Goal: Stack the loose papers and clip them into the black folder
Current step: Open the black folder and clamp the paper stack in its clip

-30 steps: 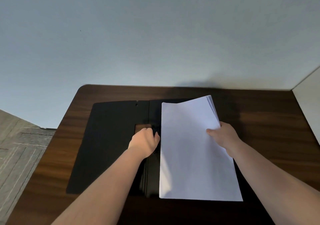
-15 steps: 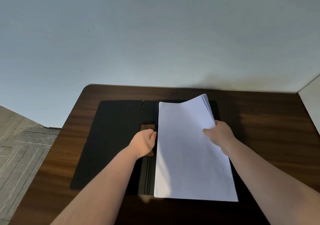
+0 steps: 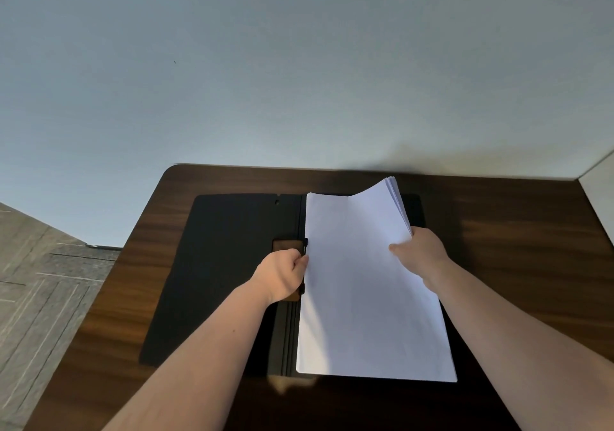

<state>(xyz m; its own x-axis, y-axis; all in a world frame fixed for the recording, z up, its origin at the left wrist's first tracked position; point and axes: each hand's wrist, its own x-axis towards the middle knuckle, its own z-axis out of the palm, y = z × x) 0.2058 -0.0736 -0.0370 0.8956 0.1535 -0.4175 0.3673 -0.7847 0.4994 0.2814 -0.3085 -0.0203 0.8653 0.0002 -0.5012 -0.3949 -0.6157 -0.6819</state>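
Observation:
The black folder (image 3: 219, 264) lies open and flat on the dark wooden table (image 3: 515, 264). A stack of white papers (image 3: 362, 297) rests over its right half, the left edge against the spine. My right hand (image 3: 418, 254) grips the stack's right edge, lifting the far right corner so the sheets fan. My left hand (image 3: 282, 272) is closed on the black clip lever (image 3: 305, 244) at the spine, just left of the papers. The clip itself is mostly hidden under the hand and paper.
A pale wall (image 3: 299, 65) rises directly behind the table. A white panel (image 3: 601, 191) stands at the far right. Grey patterned floor (image 3: 40, 281) shows beyond the table's left edge.
The stack has slid left toward the spine, closing the gap to my left hand. My right hand moved left with it. My left hand stayed on the clip.

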